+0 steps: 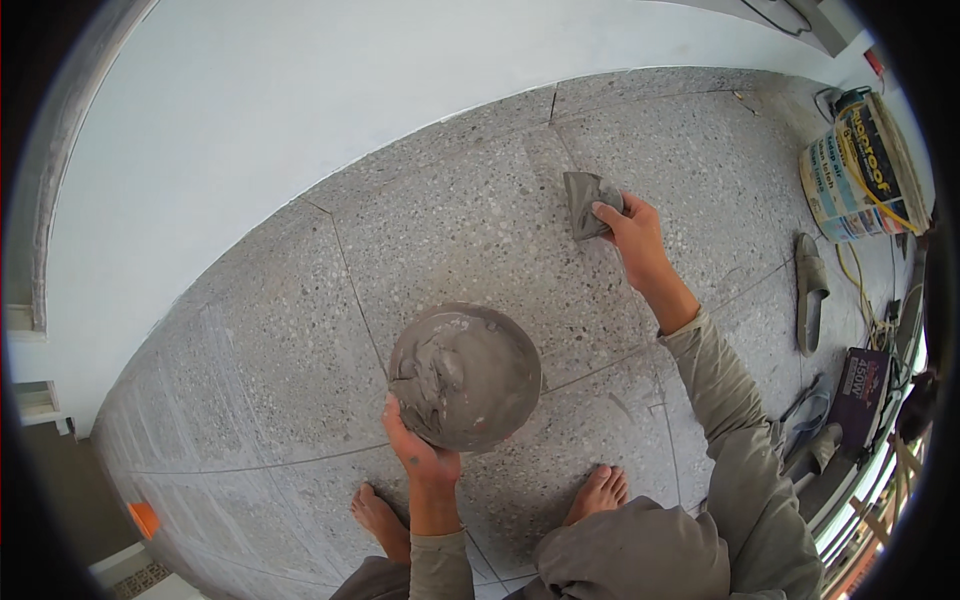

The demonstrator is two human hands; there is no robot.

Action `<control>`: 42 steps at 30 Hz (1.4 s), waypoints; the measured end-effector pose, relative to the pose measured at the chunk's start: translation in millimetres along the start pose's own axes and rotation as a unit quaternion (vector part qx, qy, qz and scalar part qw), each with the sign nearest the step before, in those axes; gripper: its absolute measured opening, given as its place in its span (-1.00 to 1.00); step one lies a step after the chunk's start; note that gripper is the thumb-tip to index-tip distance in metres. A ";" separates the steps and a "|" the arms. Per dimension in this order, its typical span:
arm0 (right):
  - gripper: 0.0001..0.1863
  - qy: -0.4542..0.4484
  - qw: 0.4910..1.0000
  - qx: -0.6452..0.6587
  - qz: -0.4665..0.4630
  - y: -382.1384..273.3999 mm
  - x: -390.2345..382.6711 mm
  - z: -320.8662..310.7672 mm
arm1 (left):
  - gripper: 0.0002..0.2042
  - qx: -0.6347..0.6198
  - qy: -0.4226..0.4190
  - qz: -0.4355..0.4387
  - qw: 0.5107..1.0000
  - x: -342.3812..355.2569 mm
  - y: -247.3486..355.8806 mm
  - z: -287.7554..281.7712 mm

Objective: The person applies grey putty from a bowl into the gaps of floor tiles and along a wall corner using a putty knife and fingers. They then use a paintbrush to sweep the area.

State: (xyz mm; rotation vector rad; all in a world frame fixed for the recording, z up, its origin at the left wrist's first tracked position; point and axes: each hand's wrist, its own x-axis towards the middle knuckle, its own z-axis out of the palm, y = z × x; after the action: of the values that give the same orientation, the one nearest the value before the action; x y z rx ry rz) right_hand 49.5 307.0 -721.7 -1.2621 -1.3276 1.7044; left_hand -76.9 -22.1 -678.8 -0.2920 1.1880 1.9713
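Observation:
My left hand (425,455) grips the near left side of a round bowl (539,372), fingers partly hidden beneath it. Wet grey cement-like paste (480,365) coats the inside, heaped and streaked toward the left. Farther off and to the right, my right hand (640,238) pinches a flat scraper (580,208) smeared with the same grey paste, thumb on top. The scraper is over the speckled stone-look floor tiles (450,240), close to a tile joint; whether its edge touches the floor I cannot tell.
A pale wall (300,90) borders the floor on the far side. To the right stand a paint bucket (850,180), a sandal (811,290), yellow cord (860,285) and a dark purple box (862,398). My bare feet flank the bowl on the near side. An orange object (145,519) lies far left.

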 end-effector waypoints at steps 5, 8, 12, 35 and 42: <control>-0.81 0.051 0.990 0.130 0.004 6.7 23.3 18.6 | -0.41 -0.018 -0.005 0.022 1.000 6.0 8.2 4.7; -0.81 0.056 0.991 0.118 0.036 1.5 30.0 20.6 | -0.40 -0.042 -0.016 0.026 0.999 22.1 16.8 4.6; -0.80 0.066 0.994 -0.003 0.082 -20.0 46.0 12.4 | -0.39 -0.058 -0.058 0.028 0.996 58.6 35.7 16.7; -0.64 0.143 0.979 0.092 0.110 -82.6 -9.8 -28.0 | -0.39 0.097 -0.073 -0.077 0.990 158.2 41.3 56.6; -0.68 0.184 0.960 0.210 0.036 -15.5 65.4 24.9 | -0.36 0.151 -0.055 -0.054 0.986 163.4 32.5 56.7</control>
State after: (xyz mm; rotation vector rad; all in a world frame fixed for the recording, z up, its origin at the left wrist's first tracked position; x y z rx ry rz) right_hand 2.5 361.0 -725.8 -1.2994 -0.6678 1.5915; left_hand -196.5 100.7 -718.5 -0.0890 1.3474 1.6644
